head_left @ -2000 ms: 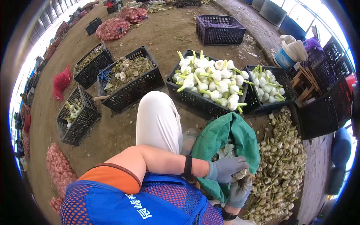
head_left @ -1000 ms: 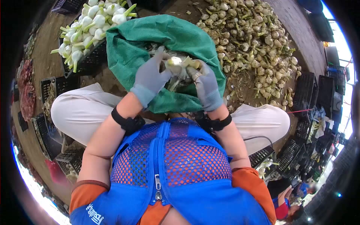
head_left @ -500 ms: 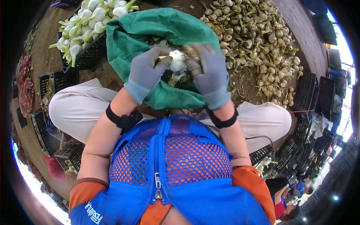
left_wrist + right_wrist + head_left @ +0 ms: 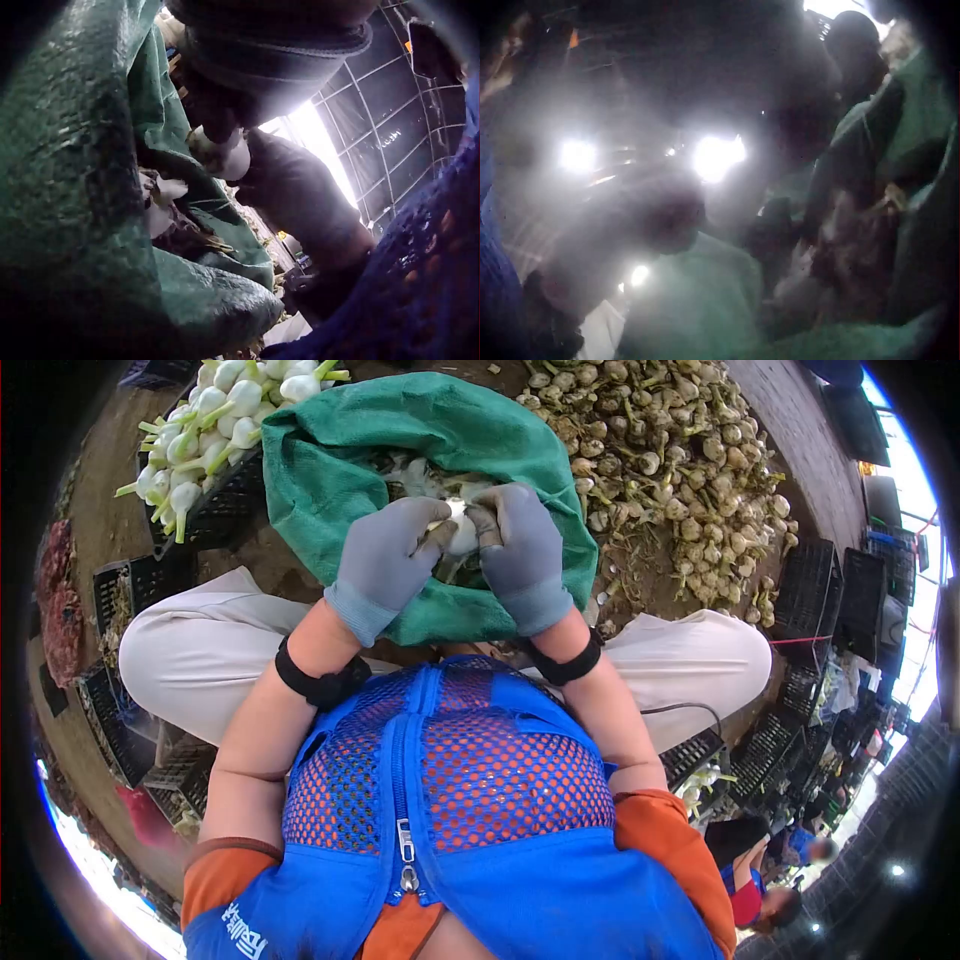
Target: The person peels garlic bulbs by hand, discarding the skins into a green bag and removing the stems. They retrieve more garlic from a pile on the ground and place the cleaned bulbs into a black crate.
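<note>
A white garlic bulb (image 4: 463, 538) sits between the two gloved hands, over the mouth of a green woven sack (image 4: 420, 408). My left hand (image 4: 392, 555) grips it from the left, thumb and fingers on its side. On the other side, my right hand (image 4: 522, 555) pinches at the bulb with curled fingers. Beneath them, pale papery garlic skins (image 4: 412, 476) lie in the sack. In the left wrist view the bulb (image 4: 231, 159) shows brownish skin at one end and a smooth white side. The right wrist view is dark and hazy.
A heap of unpeeled garlic (image 4: 690, 470) covers the ground at right of the sack. At upper left, a black crate (image 4: 215, 510) is piled with clean white bulbs (image 4: 215, 430). More black crates (image 4: 808, 595) stand at right. Another person (image 4: 755, 880) is at lower right.
The head view has swung from the crates down to the lap. Dirty garlic was in the hands earlier; the bulb now shows white. The right hand has drawn in against it.
</note>
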Available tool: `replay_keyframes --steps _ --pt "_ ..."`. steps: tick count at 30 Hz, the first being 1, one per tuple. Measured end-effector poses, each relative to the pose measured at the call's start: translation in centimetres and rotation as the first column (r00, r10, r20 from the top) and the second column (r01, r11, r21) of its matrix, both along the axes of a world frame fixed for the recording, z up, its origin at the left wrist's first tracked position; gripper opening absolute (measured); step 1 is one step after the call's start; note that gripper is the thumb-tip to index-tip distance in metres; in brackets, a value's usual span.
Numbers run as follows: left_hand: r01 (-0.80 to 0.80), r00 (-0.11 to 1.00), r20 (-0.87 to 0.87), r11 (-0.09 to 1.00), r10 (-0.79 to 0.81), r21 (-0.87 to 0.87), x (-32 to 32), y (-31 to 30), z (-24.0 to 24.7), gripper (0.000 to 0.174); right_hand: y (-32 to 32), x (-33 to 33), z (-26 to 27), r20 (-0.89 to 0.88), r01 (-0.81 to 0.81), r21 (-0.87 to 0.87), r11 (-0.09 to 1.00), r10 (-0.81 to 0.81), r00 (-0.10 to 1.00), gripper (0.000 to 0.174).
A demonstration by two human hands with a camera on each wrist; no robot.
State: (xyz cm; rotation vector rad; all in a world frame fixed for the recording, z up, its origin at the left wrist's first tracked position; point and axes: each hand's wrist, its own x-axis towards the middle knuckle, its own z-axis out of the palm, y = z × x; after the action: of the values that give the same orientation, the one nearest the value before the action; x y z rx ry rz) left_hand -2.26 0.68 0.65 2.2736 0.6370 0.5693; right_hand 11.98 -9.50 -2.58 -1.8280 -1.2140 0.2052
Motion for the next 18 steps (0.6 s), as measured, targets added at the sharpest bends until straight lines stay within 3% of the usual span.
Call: replay_keyframes --steps 4,6,7,11,14,17,18 --pt "0.053 0.993 0.108 0.992 -0.041 -0.115 -0.5 0.4 -0.2 0.019 0.1 2.8 -2.2 0.165 0.115 -0.146 0.983 -0.091 0.982 0.012" --pt "0.064 0.967 0.253 0.964 0.003 -0.256 -0.3 0.6 0.4 0.020 -0.8 4.2 -3.1 0.200 0.157 -0.371 0.915 -0.087 0.976 0.011" --pt "0.042 0.971 0.238 0.952 0.033 -0.303 -0.3 1.0 0.4 0.021 -1.0 4.6 -3.5 0.212 0.174 -0.474 0.863 -0.080 0.974 0.011" --pt "-0.026 0.984 0.150 0.918 0.092 -0.395 -0.8 1.9 0.1 0.022 -1.2 4.0 -1.8 0.008 -0.047 -0.093 0.995 0.048 0.999 0.017" --pt "0.008 0.995 0.098 0.948 0.024 -0.317 -0.5 1.1 0.3 0.024 -0.1 1.4 1.6 -0.040 -0.035 0.021 0.999 0.036 0.999 0.020" --pt "0.042 0.996 0.090 0.976 -0.023 -0.214 -0.1 0.3 0.5 0.024 0.1 -0.1 2.4 0.101 -0.011 -0.228 0.974 0.034 0.994 0.019" --pt "0.039 0.995 0.093 0.972 -0.018 -0.230 -0.2 0.2 0.3 0.024 0.2 0.1 1.5 -0.041 -0.012 -0.196 0.981 0.004 0.999 0.020"
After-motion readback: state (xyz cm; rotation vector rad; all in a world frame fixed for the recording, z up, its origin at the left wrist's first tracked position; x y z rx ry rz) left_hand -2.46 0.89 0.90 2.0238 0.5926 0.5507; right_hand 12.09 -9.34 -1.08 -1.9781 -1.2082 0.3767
